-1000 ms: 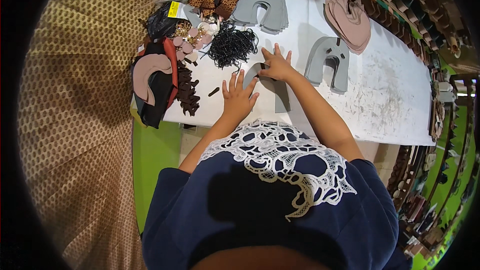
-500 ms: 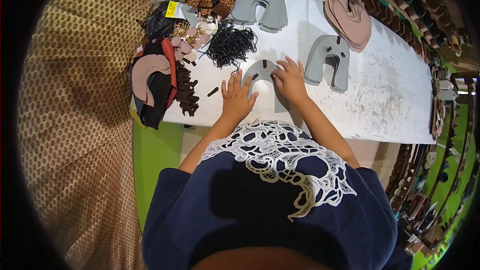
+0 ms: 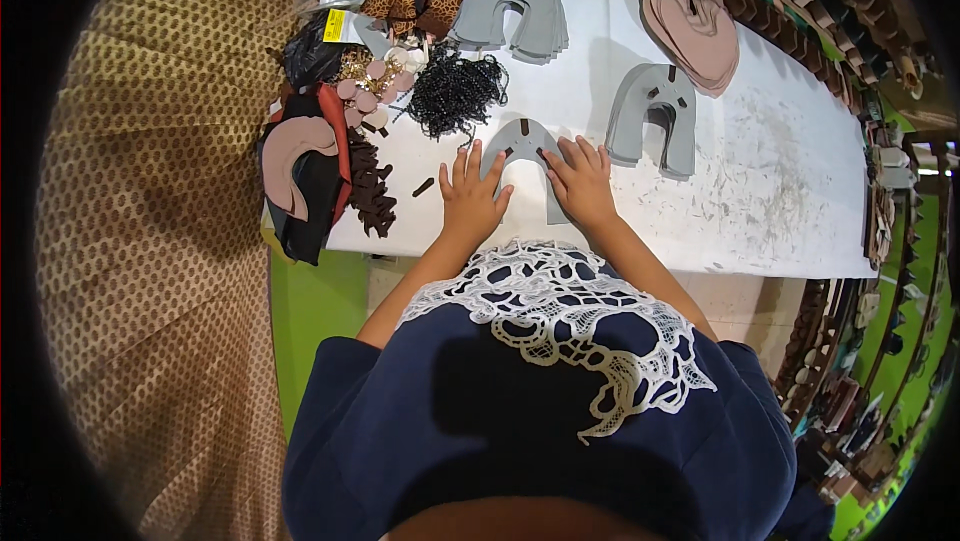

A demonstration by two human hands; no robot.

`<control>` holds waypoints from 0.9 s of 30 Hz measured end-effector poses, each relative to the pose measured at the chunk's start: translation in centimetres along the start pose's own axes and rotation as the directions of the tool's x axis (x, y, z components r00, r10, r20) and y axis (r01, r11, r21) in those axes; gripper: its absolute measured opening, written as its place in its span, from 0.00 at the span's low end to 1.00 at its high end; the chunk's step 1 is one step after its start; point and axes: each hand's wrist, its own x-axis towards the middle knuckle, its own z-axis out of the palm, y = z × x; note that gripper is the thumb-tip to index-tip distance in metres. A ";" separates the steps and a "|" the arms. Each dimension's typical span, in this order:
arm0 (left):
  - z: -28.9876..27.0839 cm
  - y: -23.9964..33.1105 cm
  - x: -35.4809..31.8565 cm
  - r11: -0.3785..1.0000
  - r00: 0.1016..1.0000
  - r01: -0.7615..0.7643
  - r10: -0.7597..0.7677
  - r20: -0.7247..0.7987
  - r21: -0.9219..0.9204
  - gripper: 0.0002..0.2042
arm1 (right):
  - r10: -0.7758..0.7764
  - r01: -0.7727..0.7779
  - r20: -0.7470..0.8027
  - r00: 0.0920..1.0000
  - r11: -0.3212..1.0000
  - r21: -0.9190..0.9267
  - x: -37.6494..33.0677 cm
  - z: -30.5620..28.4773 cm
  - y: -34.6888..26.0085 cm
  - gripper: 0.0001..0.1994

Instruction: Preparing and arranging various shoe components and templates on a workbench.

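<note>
Grey arch-shaped sheet [image 3: 529, 144] was seemingly steadied.
Left hand [image 3: 471, 198], right hand [image 3: 584, 187] were splayed; even pressure was judged needed next.

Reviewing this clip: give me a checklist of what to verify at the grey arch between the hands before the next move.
1. Left hand at the arch's left side: ok, fingers spread.
2. Right hand at its right side: ok, palm down.
3. Dark strips on the grey arch: ok, one at the top, one toward each side.
4. Strips firmly fixed: cannot tell.
5. Left leg fully visible: not ok, the left hand covers much of it.
6. Loose dark strip apart from the left hand: ok, it lies to its left.
</note>
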 end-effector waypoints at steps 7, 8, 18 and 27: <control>0.2 0.0 -0.1 1.000 0.999 -0.008 0.009 -0.037 0.025 0.25 | -0.001 0.001 -0.015 1.000 1.000 0.007 -0.1 0.2 0.1 0.17; 0.2 0.0 -0.1 1.000 0.999 -0.007 0.009 -0.042 0.028 0.25 | -0.001 0.001 -0.016 1.000 1.000 0.006 -0.1 0.2 0.1 0.17; 0.2 0.0 -0.1 0.999 0.999 -0.022 0.024 -0.044 0.033 0.25 | -0.020 0.021 -0.032 0.999 0.999 0.047 -0.2 -0.1 0.3 0.14; -0.6 0.0 0.6 1.000 1.000 -0.030 0.030 0.001 -0.009 0.27 | -0.020 0.020 0.011 1.000 0.999 -0.025 -0.1 -0.3 -0.1 0.19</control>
